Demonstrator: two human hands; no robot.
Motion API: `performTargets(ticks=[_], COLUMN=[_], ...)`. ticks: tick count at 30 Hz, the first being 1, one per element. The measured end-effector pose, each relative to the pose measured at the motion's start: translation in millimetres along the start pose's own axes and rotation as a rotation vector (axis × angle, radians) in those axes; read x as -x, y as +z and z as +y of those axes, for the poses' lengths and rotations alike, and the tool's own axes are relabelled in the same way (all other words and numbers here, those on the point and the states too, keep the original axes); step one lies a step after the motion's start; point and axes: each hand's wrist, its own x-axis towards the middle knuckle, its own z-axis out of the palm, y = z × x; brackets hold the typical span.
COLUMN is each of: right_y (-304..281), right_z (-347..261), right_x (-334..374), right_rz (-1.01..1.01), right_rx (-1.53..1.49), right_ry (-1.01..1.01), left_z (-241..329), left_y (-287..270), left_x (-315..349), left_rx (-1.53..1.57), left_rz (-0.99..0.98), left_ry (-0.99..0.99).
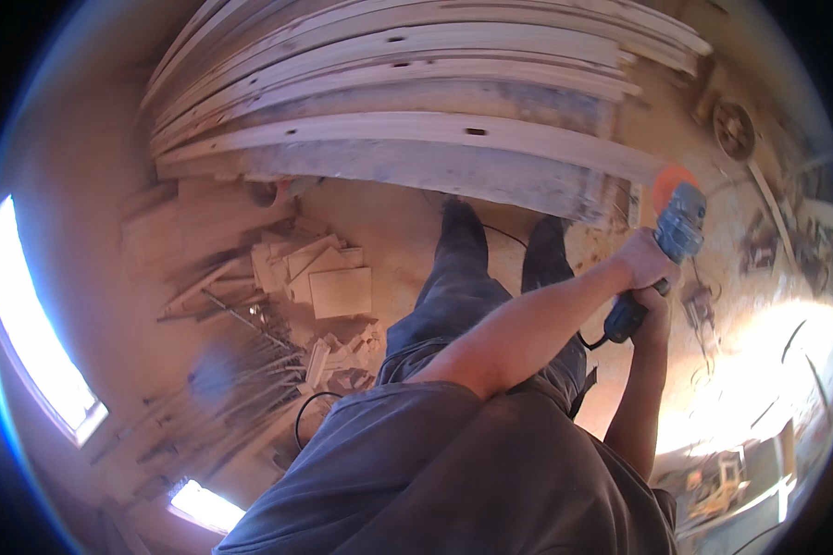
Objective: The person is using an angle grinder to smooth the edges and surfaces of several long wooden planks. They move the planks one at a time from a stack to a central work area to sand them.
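Both my hands are closed on an angle grinder [681, 222] with a grey head and a dark rear handle. My left hand [646, 260] wraps its body just behind the head, with my left forearm reaching across in front of me. My right hand [655, 310] grips farther back, near the dark handle end. At the tool's front, an orange disc [673, 183] overlaps the right end of the nearest long wooden board [389, 128]; whether they touch I cannot tell. Small dark slots show along this board. The fingers are partly hidden around the tool.
More long boards [416, 42] lie side by side beyond, on a worktable [435, 171]. A black cord [597, 344] trails from the grinder past my legs. Wood offcuts [340, 291] are heaped on the floor at left. A wheel-like round thing [734, 129] stands at far right.
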Motion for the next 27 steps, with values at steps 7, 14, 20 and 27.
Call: performTargets(ticks=[7, 14, 20, 27], right_y=[123.7, 326.9, 516.0, 714.5], right_z=[31.0, 109.8, 179.6, 250.0], right_x=[-24.6, -36.1, -35.9, -33.9], right_rz=[-0.253, -0.36, -0.423, -0.674], right_rx=[0.294, 0.475, 0.612, 0.82], right_ry=[0.046, -0.027, 0.087, 0.084], left_z=[-34.5, -80.5, -117.3, -163.5], left_y=[-127.4, -326.7, -506.2, -693.0], left_x=[42.1, 118.9, 192.7, 286.1], left_rx=[0.392, 0.575, 0.765, 1.137], left_rz=[0.165, 0.272, 0.391, 0.418], left_ry=[0.074, 0.122, 0.17, 0.305])
